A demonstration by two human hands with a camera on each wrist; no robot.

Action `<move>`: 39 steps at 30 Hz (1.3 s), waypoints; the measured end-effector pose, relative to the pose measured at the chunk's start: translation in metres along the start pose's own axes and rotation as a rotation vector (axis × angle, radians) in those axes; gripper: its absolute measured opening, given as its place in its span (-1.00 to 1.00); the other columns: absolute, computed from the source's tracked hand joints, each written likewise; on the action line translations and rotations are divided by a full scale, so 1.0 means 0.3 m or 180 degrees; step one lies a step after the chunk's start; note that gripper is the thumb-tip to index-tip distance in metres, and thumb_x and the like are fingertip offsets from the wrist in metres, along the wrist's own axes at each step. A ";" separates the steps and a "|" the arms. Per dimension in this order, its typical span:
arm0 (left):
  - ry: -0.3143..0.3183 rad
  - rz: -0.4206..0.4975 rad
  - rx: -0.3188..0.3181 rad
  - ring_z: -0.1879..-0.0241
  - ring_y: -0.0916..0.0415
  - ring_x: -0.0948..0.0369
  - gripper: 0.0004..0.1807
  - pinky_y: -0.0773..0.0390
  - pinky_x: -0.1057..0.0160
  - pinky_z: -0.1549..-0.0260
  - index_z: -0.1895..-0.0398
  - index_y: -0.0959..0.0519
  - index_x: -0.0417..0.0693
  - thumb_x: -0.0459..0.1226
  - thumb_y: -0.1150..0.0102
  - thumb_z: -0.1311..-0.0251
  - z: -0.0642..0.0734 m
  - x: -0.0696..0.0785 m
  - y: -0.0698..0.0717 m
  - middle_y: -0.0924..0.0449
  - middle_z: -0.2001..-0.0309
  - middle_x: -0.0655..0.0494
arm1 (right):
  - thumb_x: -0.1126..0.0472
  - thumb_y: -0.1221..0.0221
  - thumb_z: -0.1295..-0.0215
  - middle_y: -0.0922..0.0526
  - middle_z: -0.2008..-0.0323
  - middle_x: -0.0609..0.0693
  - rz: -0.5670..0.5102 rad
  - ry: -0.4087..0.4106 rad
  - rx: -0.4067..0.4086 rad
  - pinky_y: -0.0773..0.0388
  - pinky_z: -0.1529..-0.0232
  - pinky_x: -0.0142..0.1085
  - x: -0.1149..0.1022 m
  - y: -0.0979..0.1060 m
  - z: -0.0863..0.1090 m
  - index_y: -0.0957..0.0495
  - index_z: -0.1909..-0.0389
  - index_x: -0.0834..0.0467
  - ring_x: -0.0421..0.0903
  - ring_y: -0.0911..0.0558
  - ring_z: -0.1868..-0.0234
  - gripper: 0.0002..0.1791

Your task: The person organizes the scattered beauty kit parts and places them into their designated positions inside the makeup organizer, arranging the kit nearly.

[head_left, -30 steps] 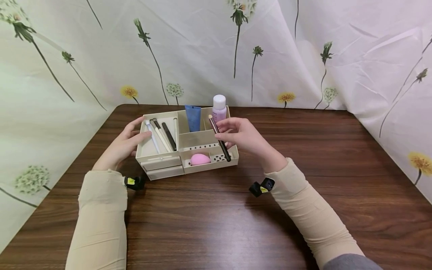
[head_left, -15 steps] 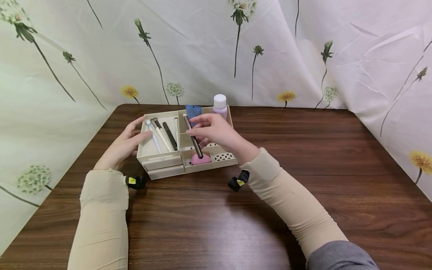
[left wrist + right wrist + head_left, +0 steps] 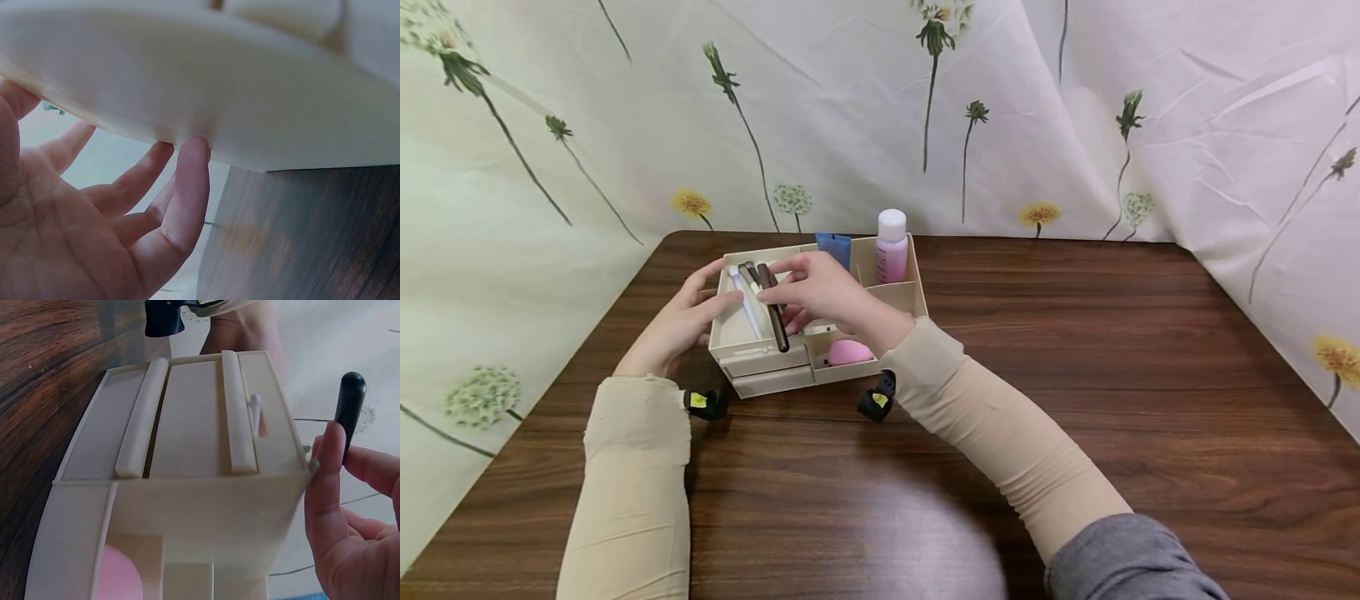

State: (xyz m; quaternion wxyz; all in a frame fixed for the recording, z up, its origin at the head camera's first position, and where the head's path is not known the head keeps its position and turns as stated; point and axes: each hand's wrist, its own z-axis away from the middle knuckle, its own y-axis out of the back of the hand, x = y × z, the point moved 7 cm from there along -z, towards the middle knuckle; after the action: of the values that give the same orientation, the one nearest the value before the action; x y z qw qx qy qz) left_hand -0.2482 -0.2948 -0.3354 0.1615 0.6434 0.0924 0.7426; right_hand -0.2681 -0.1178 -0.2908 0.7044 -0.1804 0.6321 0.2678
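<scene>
A cream makeup organizer (image 3: 775,379) with two drawers stands towards the back of the table. My left hand (image 3: 673,321) holds its left end, thumb over the rim; in the left wrist view its fingertips touch the outer wall. Between thumb and fingers my right hand (image 3: 820,287) pinches a dark makeup brush (image 3: 777,321), slanted over the left compartment. The handle's rounded black end (image 3: 353,400) sticks up past the fingers in the right wrist view. Under it lie slim brushes, among them a pale blue-white one (image 3: 747,308); the right hand hides others.
A pink makeup sponge (image 3: 850,352) sits in the front compartment. At the back stand a blue tube (image 3: 835,247), partly hidden, and a white-capped bottle of pink-purple liquid (image 3: 892,250). Behind the brown wooden table (image 3: 1075,358) hangs a flowered cloth (image 3: 850,108).
My right hand has carried the dark brush leftwards, from above the organizer's right side to its left compartment. The left hand keeps its hold at the left end.
</scene>
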 end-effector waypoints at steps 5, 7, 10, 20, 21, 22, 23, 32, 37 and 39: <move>0.0019 -0.0036 -0.0015 0.21 -0.53 0.40 -0.14 -0.65 0.29 0.29 -0.61 0.27 0.31 0.08 0.03 -0.43 -0.001 0.000 -0.003 -0.11 -0.30 -0.17 | 0.34 -0.25 -0.32 -0.58 0.28 0.05 0.0040 0.0026 -0.0001 -0.62 0.57 -0.33 0.000 -0.027 -0.020 -0.37 -0.34 0.29 -0.12 -0.57 0.61 -0.42; 0.0024 -0.0049 -0.0010 0.21 -0.53 0.40 -0.14 -0.64 0.29 0.30 -0.61 0.27 0.32 0.08 0.03 -0.43 0.000 0.000 -0.001 -0.10 -0.32 -0.19 | 0.34 -0.26 -0.31 -0.59 0.26 0.08 0.0061 0.0030 0.0008 -0.62 0.58 -0.32 0.000 -0.035 -0.029 -0.36 -0.34 0.30 -0.11 -0.57 0.63 -0.41; 0.0019 -0.0069 0.0000 0.21 -0.52 0.39 -0.14 -0.64 0.30 0.30 -0.61 0.27 0.31 0.09 0.04 -0.43 0.002 0.001 0.001 -0.07 -0.35 -0.24 | 0.32 -0.26 -0.32 -0.58 0.19 0.11 0.0197 0.0012 0.0033 -0.64 0.55 -0.31 0.001 -0.043 -0.047 -0.35 -0.35 0.29 -0.11 -0.58 0.63 -0.40; 0.0000 -0.0011 -0.0009 0.24 -0.54 0.42 -0.14 -0.65 0.29 0.33 -0.61 0.27 0.29 0.08 0.04 -0.44 0.003 0.000 -0.002 -0.03 -0.39 -0.27 | 0.19 -0.27 -0.34 -0.68 0.16 0.07 0.0951 -0.0019 0.0160 -0.65 0.49 -0.29 -0.007 -0.037 -0.115 -0.46 -0.31 0.16 -0.11 -0.59 0.61 -0.47; 0.0001 -0.0021 -0.0007 0.23 -0.54 0.42 -0.14 -0.65 0.29 0.32 -0.61 0.27 0.29 0.08 0.04 -0.44 0.003 0.000 -0.001 -0.03 -0.39 -0.28 | 0.19 -0.27 -0.35 -0.68 0.16 0.06 0.1002 -0.0017 0.0162 -0.65 0.50 -0.29 -0.009 -0.036 -0.119 -0.46 -0.31 0.15 -0.12 -0.59 0.62 -0.48; 0.0002 -0.0035 -0.0004 0.23 -0.54 0.42 -0.14 -0.65 0.29 0.32 -0.61 0.27 0.29 0.08 0.04 -0.44 0.003 0.001 0.000 -0.03 -0.39 -0.28 | 0.19 -0.27 -0.35 -0.68 0.16 0.05 0.1035 -0.0030 0.0165 -0.64 0.50 -0.30 -0.010 -0.036 -0.123 -0.47 -0.31 0.14 -0.12 -0.59 0.62 -0.48; 0.0003 -0.0053 -0.0003 0.23 -0.54 0.42 -0.14 -0.65 0.29 0.31 -0.61 0.27 0.29 0.09 0.04 -0.44 0.004 0.002 0.000 -0.03 -0.39 -0.28 | 0.18 -0.26 -0.35 -0.69 0.17 0.05 0.1061 -0.0038 0.0163 -0.64 0.50 -0.30 -0.011 -0.037 -0.126 -0.46 -0.31 0.14 -0.13 -0.59 0.63 -0.48; -0.0002 -0.0084 0.0002 0.23 -0.52 0.42 -0.16 -0.64 0.31 0.31 -0.61 0.27 0.29 0.07 0.06 -0.44 -0.001 0.006 0.001 0.00 -0.41 -0.30 | 0.20 -0.26 -0.35 -0.68 0.07 0.04 0.1150 -0.0007 0.0275 -0.66 0.50 -0.31 -0.014 -0.035 -0.122 -0.52 -0.24 0.14 -0.15 -0.59 0.65 -0.55; -0.0003 -0.0095 0.0008 0.24 -0.53 0.42 -0.15 -0.64 0.31 0.31 -0.61 0.28 0.28 0.08 0.06 -0.44 0.001 0.004 0.001 -0.03 -0.37 -0.28 | 0.22 -0.26 -0.35 -0.66 0.08 0.02 0.1057 0.0068 0.0307 -0.65 0.50 -0.32 -0.009 -0.031 -0.113 -0.56 -0.19 0.14 -0.15 -0.60 0.64 -0.60; -0.0009 -0.0089 0.0011 0.24 -0.53 0.42 -0.15 -0.64 0.30 0.31 -0.61 0.27 0.27 0.08 0.05 -0.44 0.002 0.003 0.002 -0.05 -0.35 -0.26 | 0.22 -0.26 -0.35 -0.67 0.12 0.02 0.0986 0.0112 0.0300 -0.65 0.50 -0.32 -0.008 -0.029 -0.108 -0.57 -0.19 0.14 -0.15 -0.60 0.63 -0.60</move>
State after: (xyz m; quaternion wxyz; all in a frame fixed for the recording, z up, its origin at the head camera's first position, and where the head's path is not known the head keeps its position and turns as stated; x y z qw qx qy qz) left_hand -0.2479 -0.2950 -0.3342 0.1709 0.6434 0.1024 0.7392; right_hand -0.2888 -0.1444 -0.2935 0.6511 -0.0522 0.6765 0.3401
